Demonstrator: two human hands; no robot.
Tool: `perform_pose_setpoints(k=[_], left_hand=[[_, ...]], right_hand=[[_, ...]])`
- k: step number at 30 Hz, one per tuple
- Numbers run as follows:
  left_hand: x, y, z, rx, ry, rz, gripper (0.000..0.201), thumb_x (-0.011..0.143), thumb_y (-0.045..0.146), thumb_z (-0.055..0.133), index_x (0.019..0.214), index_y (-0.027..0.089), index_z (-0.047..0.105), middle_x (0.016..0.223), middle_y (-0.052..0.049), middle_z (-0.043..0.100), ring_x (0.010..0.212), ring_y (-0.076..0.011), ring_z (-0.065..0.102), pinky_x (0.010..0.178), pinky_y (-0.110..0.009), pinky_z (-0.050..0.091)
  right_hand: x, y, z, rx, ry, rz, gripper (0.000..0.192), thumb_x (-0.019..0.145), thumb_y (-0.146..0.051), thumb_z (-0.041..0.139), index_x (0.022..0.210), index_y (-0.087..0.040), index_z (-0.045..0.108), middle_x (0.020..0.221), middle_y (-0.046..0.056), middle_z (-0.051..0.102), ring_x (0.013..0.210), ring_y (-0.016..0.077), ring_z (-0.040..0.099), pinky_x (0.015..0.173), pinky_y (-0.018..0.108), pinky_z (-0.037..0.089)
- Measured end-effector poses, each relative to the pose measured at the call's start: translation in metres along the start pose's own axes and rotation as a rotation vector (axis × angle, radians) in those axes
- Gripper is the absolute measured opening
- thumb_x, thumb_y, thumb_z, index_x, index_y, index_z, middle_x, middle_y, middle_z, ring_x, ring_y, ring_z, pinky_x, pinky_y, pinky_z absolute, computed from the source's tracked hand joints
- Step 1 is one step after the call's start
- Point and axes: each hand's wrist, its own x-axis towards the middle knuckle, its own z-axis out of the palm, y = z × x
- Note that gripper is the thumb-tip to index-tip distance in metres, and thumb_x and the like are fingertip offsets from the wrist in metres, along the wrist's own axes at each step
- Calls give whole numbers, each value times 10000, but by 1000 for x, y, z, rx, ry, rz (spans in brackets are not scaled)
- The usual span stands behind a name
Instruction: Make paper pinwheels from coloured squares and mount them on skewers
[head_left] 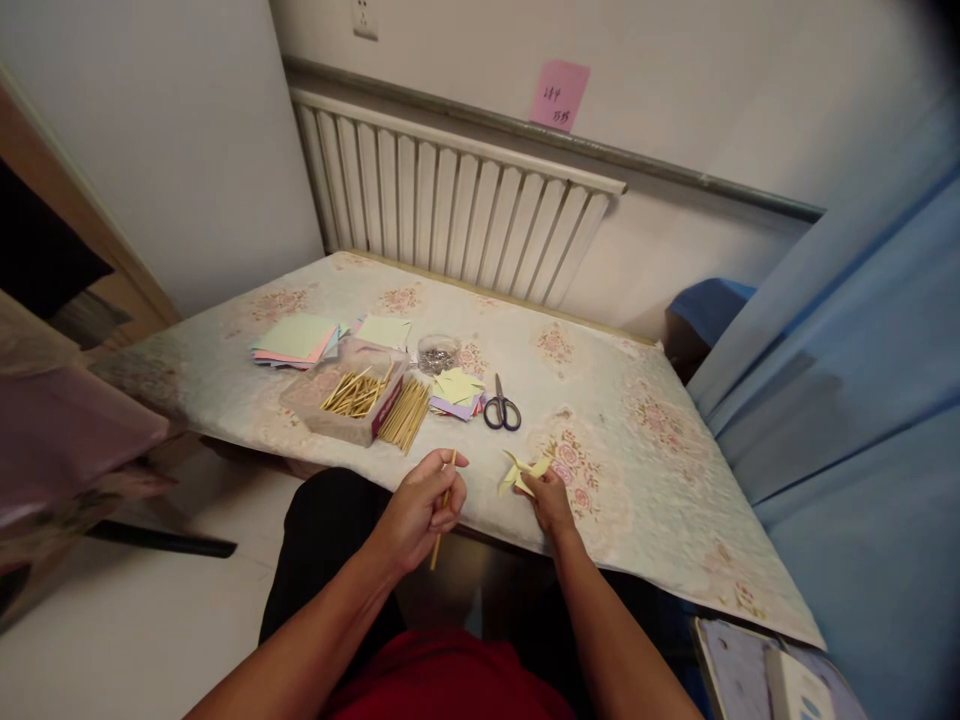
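Your left hand (420, 505) is closed around a thin wooden stick (444, 510), fingers curled tight, the stick held nearly upright just off the near edge of the worktop (645, 470). Your right hand (549, 500) rests on that edge at about 3 o'clock of the left, its fingers pinched on a folded yellow paper piece (523, 472) lying on the cloth. The two hands are near each other but apart.

Containers: a shallow clear box (346, 400) sits at 11 o'clock of your left hand and holds loose sticks like the one you grip. A bundle of further sticks (406, 412) lies on the cloth against the box's right side. A small clear tub (438, 353) stands behind it at 12 o'clock; its contents look like small metal pieces, too small to identify.

Surface: a floral cloth covers the worktop. A pile of small yellow and purple paper squares (455, 392) lies beside the black-handled scissors (502, 408). Larger coloured sheets (296, 341) are stacked at the far left.

Room: a white radiator (450, 205) runs behind the worktop, a pink note (559, 95) is stuck on the wall above, and a blue curtain (855, 400) hangs at 3 o'clock.
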Motion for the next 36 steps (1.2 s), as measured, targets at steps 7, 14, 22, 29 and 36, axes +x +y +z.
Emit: perform_pose_setpoints(k=[7, 14, 22, 29, 36], left_hand=[[0, 2, 3, -9, 80, -2, 191, 818, 312, 587, 879, 145, 516, 619, 39, 521, 396, -9, 251, 400, -177, 133], [-1, 0, 2, 48, 115, -6, 219, 824, 365, 578, 852, 154, 525, 518, 78, 409, 385, -18, 200, 389, -177, 93], [-2, -1, 1, 53, 111, -3, 215, 821, 351, 574, 874, 145, 543, 533, 70, 421, 399, -20, 212, 393, -171, 114], [-2, -3, -2, 69, 109, 10, 233, 828, 381, 567, 864, 152, 540, 497, 84, 375, 395, -30, 190, 392, -182, 94], [-4, -1, 0, 81, 119, 25, 290, 814, 360, 590, 988, 128, 581, 567, 60, 433, 431, -31, 229, 431, -199, 114]], right_hand=[[0, 0, 0, -26, 18, 8, 306, 605, -320, 756, 848, -161, 657, 802, 19, 685, 693, 160, 620, 666, 301, 535], [-2, -3, 3, -24, 26, 10, 275, 594, -313, 758, 798, -167, 645, 759, 6, 665, 665, 149, 600, 645, 293, 528], [1, 1, -1, -32, 27, 5, 254, 608, -299, 752, 796, -167, 643, 763, 0, 665, 657, 138, 600, 636, 280, 520], [3, 5, -3, -18, 29, -2, 284, 594, -301, 767, 813, -161, 652, 761, 11, 670, 658, 145, 605, 617, 280, 529], [4, 5, -3, -8, 29, 16, 285, 589, -301, 772, 806, -162, 651, 781, 13, 678, 676, 154, 617, 637, 294, 536]])
